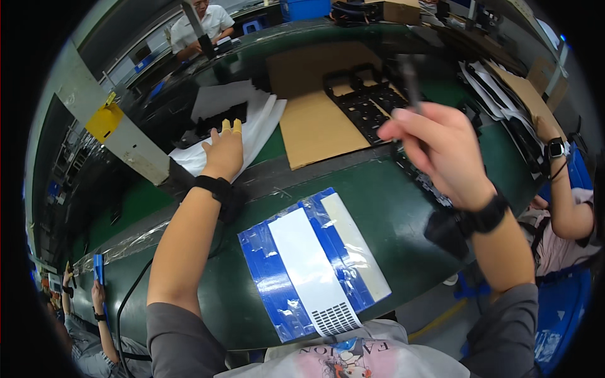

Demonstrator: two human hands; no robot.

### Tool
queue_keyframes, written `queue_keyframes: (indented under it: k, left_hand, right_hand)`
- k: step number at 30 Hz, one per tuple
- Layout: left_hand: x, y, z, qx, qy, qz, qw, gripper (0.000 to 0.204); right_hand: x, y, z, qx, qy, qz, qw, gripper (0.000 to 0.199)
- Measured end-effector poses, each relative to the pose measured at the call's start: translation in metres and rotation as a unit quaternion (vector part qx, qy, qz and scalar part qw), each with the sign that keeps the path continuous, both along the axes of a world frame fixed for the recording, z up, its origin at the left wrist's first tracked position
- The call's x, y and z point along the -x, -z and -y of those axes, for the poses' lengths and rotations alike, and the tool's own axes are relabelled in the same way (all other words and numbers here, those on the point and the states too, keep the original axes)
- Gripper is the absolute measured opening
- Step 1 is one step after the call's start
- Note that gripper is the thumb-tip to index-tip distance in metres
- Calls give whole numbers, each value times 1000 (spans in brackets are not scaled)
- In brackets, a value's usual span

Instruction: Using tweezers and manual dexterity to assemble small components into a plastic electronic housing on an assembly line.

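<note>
My left hand (224, 152) is stretched out with its fingers apart, yellow finger cots on two of them. Its fingertips are at the near edge of a black part (214, 123) lying on white foam sheets (257, 129); I cannot tell whether they touch it. My right hand (444, 151) is raised over the bench, thumb and fingers closed on a slim dark tool (411, 79), blurred by motion, its kind unclear. Beyond that hand, a black plastic frame with openings (359, 101) rests on brown cardboard (315, 129). More small dark parts (421, 176) lie partly hidden below the right hand.
A blue board with a white paper strip and clear tape (302, 264) lies on the green bench (403, 233) before me. A grey post (126, 135) rises at the left. Stacked sheets (491, 94) and a co-worker's arm (558, 170) are at the right. Other people sit around.
</note>
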State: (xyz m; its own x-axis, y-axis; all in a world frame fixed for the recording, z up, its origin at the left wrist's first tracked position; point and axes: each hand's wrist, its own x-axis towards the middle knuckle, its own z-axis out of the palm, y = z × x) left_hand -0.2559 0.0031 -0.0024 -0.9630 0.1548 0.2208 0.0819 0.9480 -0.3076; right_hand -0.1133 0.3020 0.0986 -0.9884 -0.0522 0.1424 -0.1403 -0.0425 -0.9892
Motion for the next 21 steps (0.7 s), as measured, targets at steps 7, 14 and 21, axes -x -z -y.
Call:
queue_keyframes:
  k: [7,14,21]
  left_hand:
    - [-21,-13,-25,-90,13,45,995,50]
    - [14,-10,7,27,-27,103,994,21]
    - [0,-38,-49,30,99,-41,994,20]
  right_hand:
    - [-113,36,-62,183,167,-90,965,36]
    - [-149,63,-81,238,199,-69,948,37]
    - [-142,79,-80,235,277,-37,931,44]
